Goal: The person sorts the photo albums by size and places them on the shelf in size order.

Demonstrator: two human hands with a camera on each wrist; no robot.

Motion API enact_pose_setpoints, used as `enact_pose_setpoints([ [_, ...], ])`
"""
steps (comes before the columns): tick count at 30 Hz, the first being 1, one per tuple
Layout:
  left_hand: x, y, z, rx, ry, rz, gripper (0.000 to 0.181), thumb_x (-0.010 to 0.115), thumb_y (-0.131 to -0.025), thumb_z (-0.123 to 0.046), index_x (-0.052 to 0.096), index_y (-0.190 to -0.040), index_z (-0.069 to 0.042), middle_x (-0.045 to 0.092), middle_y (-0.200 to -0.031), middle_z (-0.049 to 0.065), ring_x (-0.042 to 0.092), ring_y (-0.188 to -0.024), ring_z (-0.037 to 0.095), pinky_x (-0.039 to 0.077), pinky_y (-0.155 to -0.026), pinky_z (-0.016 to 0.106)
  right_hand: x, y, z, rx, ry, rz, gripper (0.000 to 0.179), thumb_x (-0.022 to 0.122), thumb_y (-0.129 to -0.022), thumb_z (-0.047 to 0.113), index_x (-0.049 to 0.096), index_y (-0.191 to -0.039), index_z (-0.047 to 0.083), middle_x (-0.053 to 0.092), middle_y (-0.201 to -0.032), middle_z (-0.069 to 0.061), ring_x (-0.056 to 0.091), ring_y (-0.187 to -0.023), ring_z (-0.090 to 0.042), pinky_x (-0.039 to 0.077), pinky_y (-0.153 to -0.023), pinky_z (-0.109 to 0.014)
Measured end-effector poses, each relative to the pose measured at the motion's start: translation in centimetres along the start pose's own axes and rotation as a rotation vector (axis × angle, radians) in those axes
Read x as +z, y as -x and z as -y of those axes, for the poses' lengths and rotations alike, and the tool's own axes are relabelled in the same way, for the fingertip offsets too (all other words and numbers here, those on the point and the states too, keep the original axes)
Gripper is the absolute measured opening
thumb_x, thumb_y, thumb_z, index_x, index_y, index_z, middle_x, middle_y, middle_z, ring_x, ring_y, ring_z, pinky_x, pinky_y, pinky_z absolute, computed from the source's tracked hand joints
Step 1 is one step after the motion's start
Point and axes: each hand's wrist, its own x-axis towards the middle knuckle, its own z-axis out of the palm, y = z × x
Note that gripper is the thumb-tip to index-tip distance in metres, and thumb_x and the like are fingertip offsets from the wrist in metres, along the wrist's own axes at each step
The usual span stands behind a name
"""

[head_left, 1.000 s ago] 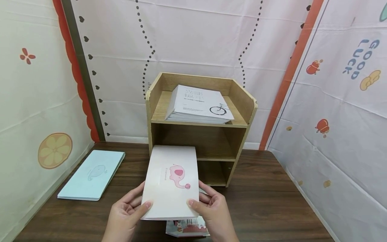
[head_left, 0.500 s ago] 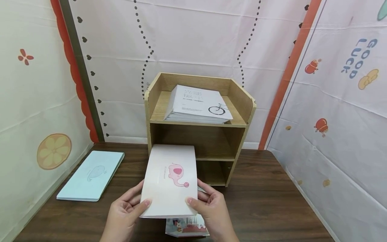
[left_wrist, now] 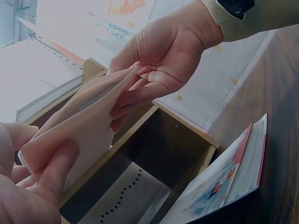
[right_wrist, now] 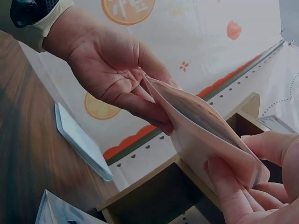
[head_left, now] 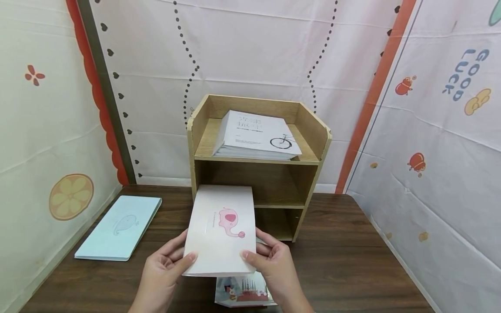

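Note:
A cream notebook (head_left: pixel 219 256) with a pink elephant on its cover is held in front of the small wooden shelf (head_left: pixel 257 161). My left hand (head_left: pixel 166 267) pinches its near left side, thumb on the cover and fingers underneath. At the opposite side my right hand (head_left: pixel 275 267) grips it the same way. Both wrist views show the notebook's pages (right_wrist: pixel 196 109) parted slightly at the near edge. Below it, a book (head_left: pixel 244 292) with a colourful illustrated cover lies on the table, partly hidden by the notebook and right hand.
On the shelf's top level lies a thick white stack (head_left: pixel 258 134) with a bicycle drawing. The notebook overlaps the left part of the lower compartments in the head view. A pale blue notebook (head_left: pixel 119 228) with a whale lies on the brown table (head_left: pixel 352 261) at left.
The elephant notebook has moved slightly forward, toward the shelf, in both hands. More of the illustrated book beneath shows now. The blue notebook and the white stack stay put.

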Motion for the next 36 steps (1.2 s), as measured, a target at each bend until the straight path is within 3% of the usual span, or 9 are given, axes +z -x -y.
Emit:
enact_pose_setpoints([
  [8,0.0,-0.5,0.1,0.038,0.044,0.020,0.064,0.070,-0.092,0.005,0.042,-0.150,0.008,0.079,-0.110,0.004,0.076,-0.096,0.023,0.064,-0.080,0.035,0.0,-0.6,0.1,-0.017,0.023,-0.010,0.072,0.080,-0.086,0.003,0.047,-0.149,-0.005,0.069,-0.127,-0.028,0.076,-0.100,-0.025,0.064,-0.084,-0.036],
  [19,0.1,-1.1,-0.2,0.003,0.022,0.011,0.063,0.071,-0.093,0.001,0.044,-0.150,0.003,0.079,-0.109,0.000,0.076,-0.097,0.019,0.064,-0.081,0.033,-0.1,-1.2,0.3,-0.021,0.021,0.003,0.070,0.077,-0.087,0.001,0.047,-0.150,-0.004,0.068,-0.127,-0.029,0.076,-0.096,-0.021,0.064,-0.081,-0.033],
  [29,0.0,-1.7,-0.4,0.008,0.042,0.037,0.063,0.070,-0.094,0.001,0.042,-0.151,0.003,0.079,-0.110,-0.001,0.076,-0.098,0.019,0.063,-0.083,0.033,-0.1,-1.8,0.4,-0.021,0.022,0.000,0.068,0.076,-0.088,0.000,0.046,-0.150,-0.004,0.068,-0.127,-0.029,0.076,-0.094,-0.020,0.064,-0.081,-0.032],
  [36,0.2,-2.1,-0.4,0.005,0.041,0.021,0.063,0.071,-0.094,0.001,0.044,-0.151,0.001,0.079,-0.109,-0.001,0.076,-0.097,0.018,0.063,-0.084,0.032,-0.2,-2.3,0.5,-0.039,0.056,-0.008,0.067,0.077,-0.088,0.002,0.048,-0.148,-0.005,0.069,-0.125,-0.028,0.077,-0.093,-0.022,0.064,-0.083,-0.035],
])
